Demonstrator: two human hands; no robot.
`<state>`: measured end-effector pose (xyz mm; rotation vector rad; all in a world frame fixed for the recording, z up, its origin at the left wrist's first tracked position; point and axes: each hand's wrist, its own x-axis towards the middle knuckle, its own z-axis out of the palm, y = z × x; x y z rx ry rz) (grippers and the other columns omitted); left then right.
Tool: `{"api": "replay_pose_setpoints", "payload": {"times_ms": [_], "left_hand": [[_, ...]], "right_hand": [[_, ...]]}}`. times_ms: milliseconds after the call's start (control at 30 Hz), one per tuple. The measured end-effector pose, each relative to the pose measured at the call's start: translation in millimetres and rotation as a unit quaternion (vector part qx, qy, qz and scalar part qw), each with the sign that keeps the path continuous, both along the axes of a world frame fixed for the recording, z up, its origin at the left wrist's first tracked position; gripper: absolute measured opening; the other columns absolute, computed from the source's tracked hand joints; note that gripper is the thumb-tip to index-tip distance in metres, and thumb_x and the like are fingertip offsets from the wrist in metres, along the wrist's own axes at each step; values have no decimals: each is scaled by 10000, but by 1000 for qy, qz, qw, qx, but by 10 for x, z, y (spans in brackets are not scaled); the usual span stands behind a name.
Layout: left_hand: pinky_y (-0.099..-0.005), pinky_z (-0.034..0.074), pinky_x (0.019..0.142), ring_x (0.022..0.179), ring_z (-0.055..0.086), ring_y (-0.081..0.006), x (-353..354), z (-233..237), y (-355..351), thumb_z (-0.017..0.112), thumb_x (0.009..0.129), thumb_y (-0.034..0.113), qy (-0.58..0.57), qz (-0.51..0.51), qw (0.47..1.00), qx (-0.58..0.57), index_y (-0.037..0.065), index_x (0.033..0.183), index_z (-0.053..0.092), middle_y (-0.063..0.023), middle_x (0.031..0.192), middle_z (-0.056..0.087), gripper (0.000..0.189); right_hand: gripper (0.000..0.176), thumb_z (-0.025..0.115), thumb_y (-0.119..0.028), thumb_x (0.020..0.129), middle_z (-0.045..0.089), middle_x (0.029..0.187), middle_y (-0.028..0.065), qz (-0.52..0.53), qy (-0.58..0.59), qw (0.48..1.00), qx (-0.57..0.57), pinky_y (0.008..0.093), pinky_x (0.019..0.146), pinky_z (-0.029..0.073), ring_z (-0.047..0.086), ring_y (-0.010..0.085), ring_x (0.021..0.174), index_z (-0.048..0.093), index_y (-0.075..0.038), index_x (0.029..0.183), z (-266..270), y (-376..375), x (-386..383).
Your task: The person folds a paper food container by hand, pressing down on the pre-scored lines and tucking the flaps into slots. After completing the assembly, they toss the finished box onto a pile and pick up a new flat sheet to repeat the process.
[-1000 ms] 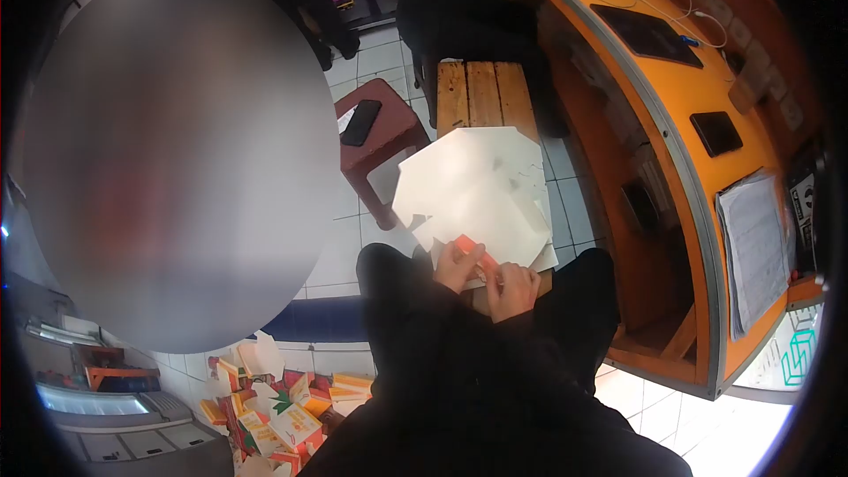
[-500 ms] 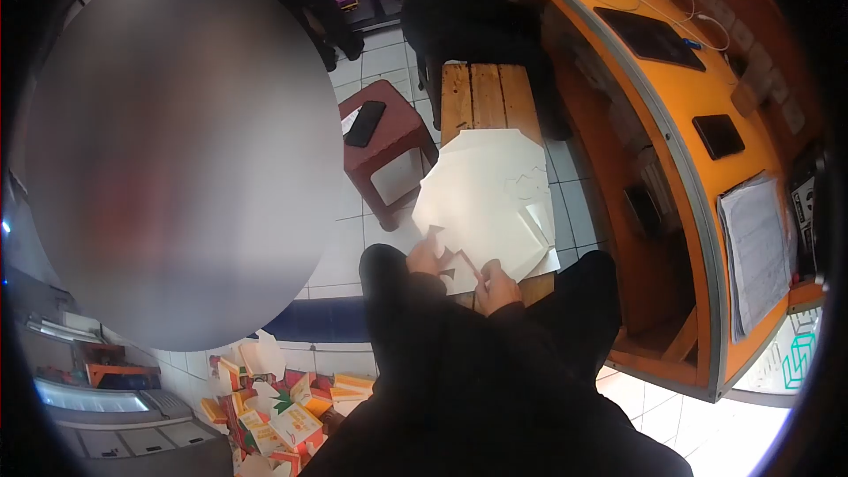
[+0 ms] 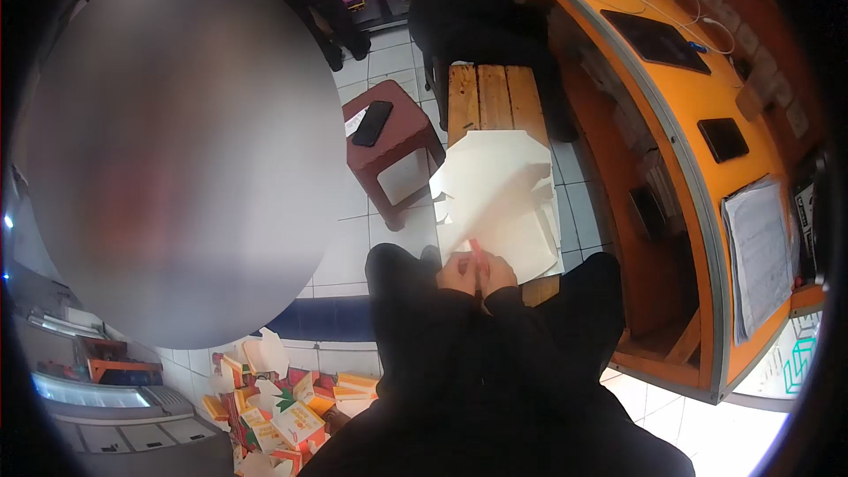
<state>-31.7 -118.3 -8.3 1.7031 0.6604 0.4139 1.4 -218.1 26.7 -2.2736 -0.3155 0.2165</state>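
Head view: the left hand (image 3: 457,273) and right hand (image 3: 498,275), farther apart a moment earlier, now meet, both grips pinched closed on the red piece (image 3: 478,253) at the near edge of white sheets (image 3: 495,194) on the wooden desk (image 3: 494,99).

My bare left hand (image 3: 458,275) and right hand (image 3: 498,275) come out of long, plain black fabric sleeves (image 3: 519,318). My black top (image 3: 490,420) matches them, and black trousers (image 3: 594,287) cover my rounded knees; the cloth's texture is too dark to tell.
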Motion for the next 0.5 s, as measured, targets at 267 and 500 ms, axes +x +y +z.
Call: {"api": "replay_pose_setpoints", "payload": {"times_ms": [267, 500], "left_hand": [[-293, 538, 662, 759, 671, -168, 68, -92, 271, 706, 880, 236, 24, 19, 999, 40, 4, 992, 640, -114, 888, 687, 266], [-364, 521, 796, 873, 675, -257, 176, 123, 283, 750, 769, 255, 59, 65, 996, -18, 56, 948, 656, -124, 934, 691, 284]], "right_hand": [[397, 642, -145, 867, 650, 853, 116, 112, 66, 956, 265, 378, 655, 521, 657, 252, 746, 601, -109, 1260, -25, -39, 107], [286, 640, -194, 871, 643, 920, 127, -265, -280, 921, 52, 371, 800, 502, 627, 278, 834, 635, -43, 1114, -243, -718, 1372]]}}
